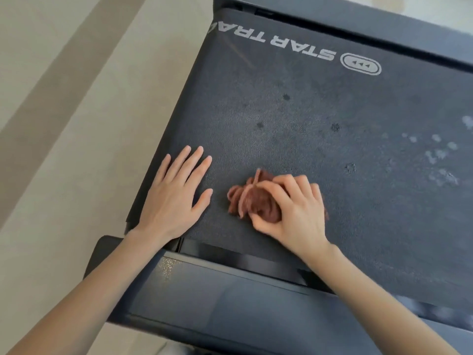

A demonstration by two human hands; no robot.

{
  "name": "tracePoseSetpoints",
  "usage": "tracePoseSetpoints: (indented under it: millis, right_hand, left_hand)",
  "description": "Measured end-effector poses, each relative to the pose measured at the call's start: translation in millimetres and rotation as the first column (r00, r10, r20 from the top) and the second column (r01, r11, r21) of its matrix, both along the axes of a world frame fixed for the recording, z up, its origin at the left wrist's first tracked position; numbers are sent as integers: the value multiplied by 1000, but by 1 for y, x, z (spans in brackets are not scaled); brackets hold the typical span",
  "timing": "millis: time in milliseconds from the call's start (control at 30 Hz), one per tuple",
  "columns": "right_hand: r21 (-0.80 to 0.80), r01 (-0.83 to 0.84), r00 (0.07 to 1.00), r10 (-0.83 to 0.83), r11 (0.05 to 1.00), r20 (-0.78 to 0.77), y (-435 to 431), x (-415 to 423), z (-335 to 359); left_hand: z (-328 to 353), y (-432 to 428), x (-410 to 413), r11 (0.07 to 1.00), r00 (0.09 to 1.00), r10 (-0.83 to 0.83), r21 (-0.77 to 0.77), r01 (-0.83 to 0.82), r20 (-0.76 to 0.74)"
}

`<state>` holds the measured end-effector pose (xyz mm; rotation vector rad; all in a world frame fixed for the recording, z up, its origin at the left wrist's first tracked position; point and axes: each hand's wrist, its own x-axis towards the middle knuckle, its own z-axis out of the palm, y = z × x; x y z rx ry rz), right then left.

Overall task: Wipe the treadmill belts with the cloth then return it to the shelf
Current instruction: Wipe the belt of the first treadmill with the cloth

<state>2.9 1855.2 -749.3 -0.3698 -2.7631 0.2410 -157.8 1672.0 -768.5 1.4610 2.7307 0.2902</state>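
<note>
Both hands are down on the treadmill belt (294,119). Left hand (176,193) lies flat with fingers spread, likely bracing the body near the belt's edge. Right hand (289,206) curls around the bunched brown cloth (245,198), pressing it down to scrub. Ahead and right of that hand lies broad open belt with pale dusty spots (440,160); behind both wrists runs the dark side rail (230,285).

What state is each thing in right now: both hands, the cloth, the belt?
treadmill belt: dark spots, pale smudges at right.
cloth: brown, bunched up, on the belt.
left hand: flat on the belt, fingers straight, holding nothing.
right hand: fingers curled round the cloth, pressing it to the belt.
</note>
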Motion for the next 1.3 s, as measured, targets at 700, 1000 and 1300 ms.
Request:
tracePoseSetpoints:
  millis: [700,1000,1300]
  right_hand:
    - [-48,-222,972,217,974,-93,-57,-28,-3]
    - [-11,124,992,-124,992,-12,6,-205,-5]
    - [-29,-58,998,57,998,-24,-45,-169,0]
  left_hand:
    - [14,-75,49,959,949,281,2,-285,144]
    - [16,-70,51,921,911,383,8,-389,153]
    - [23,-100,63,898,891,441,-61,-436,110]
